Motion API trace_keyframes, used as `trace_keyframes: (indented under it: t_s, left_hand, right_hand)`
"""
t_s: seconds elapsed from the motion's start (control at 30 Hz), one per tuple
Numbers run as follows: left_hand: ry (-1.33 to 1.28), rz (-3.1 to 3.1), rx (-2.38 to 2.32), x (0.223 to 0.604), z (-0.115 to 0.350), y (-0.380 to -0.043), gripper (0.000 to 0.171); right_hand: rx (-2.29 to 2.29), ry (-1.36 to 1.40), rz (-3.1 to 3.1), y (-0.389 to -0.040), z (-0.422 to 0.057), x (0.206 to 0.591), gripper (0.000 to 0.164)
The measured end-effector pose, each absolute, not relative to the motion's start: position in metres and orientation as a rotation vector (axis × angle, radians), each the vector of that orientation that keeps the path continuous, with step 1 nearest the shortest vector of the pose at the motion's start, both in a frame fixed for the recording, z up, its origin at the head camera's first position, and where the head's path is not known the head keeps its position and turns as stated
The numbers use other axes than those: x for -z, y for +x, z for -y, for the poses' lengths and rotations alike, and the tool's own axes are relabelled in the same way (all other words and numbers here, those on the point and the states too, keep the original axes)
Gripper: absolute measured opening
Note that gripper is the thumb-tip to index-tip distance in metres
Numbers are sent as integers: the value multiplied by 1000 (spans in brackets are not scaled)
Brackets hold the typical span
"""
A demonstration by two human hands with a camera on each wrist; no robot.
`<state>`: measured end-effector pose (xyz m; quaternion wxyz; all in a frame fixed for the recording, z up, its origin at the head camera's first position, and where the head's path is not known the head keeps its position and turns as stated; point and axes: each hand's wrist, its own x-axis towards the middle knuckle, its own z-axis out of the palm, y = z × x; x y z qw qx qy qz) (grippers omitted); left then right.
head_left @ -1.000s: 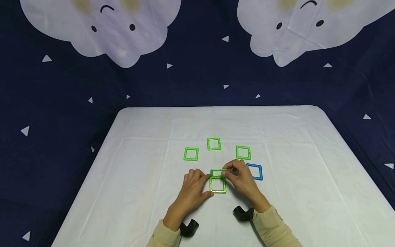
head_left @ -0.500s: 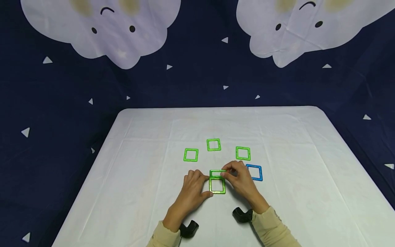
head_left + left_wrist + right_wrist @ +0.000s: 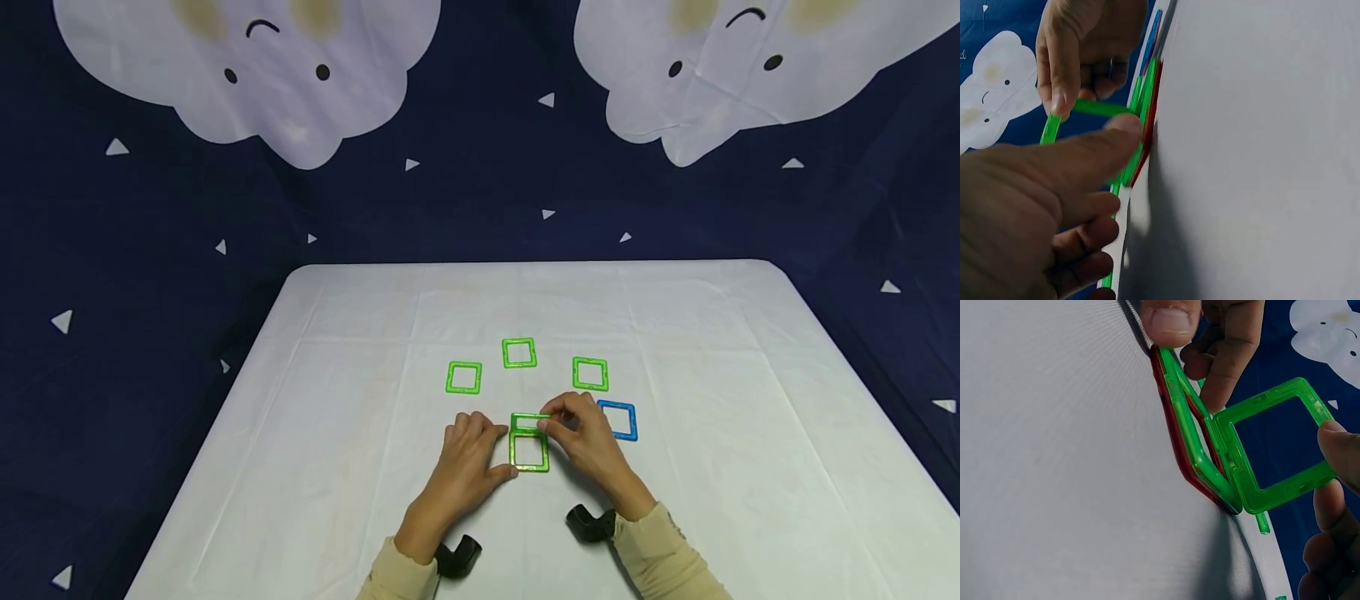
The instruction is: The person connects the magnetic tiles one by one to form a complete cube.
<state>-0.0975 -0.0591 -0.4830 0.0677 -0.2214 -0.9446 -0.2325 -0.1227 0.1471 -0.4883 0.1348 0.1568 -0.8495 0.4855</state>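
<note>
A flat green square magnetic tile [image 3: 529, 468] lies before me, with a red layer [image 3: 1175, 440] beneath it. Another green square tile [image 3: 1229, 450] stands up along its far edge. My right hand [image 3: 590, 435] pinches the standing tile at its right side, thumb on one face and fingertips on the other. At the flat tile's left side, my left hand [image 3: 465, 467] holds the corners, its thumb at the near one and a forefinger at the far one. In the left wrist view the left thumb [image 3: 1100, 147] hides part of both tiles.
Three green square tiles lie beyond the hands: left [image 3: 465, 364], middle [image 3: 518, 341] and right [image 3: 591, 387]. A blue square tile [image 3: 634, 422] lies just right of my right hand. Black wrist pieces [image 3: 459, 557] sit at both cuffs. The white table [image 3: 750, 375] meets a dark patterned cloth [image 3: 480, 200].
</note>
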Motion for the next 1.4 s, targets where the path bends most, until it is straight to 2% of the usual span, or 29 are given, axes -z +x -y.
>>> trace_keyframes:
  t_s: [0.67, 1.23, 1.4]
  left_hand:
    - [-728, 2618, 791, 457, 57, -125, 22]
    - [-717, 2557, 780, 464, 53, -131, 13]
    - [-709, 2537, 780, 465, 53, -130, 11]
  right_hand:
    - [-1412, 452, 2479, -122, -149, 491, 16]
    - [-1352, 500, 2461, -122, -156, 488, 21]
    - [-1334, 425, 2464, -126, -169, 480, 22]
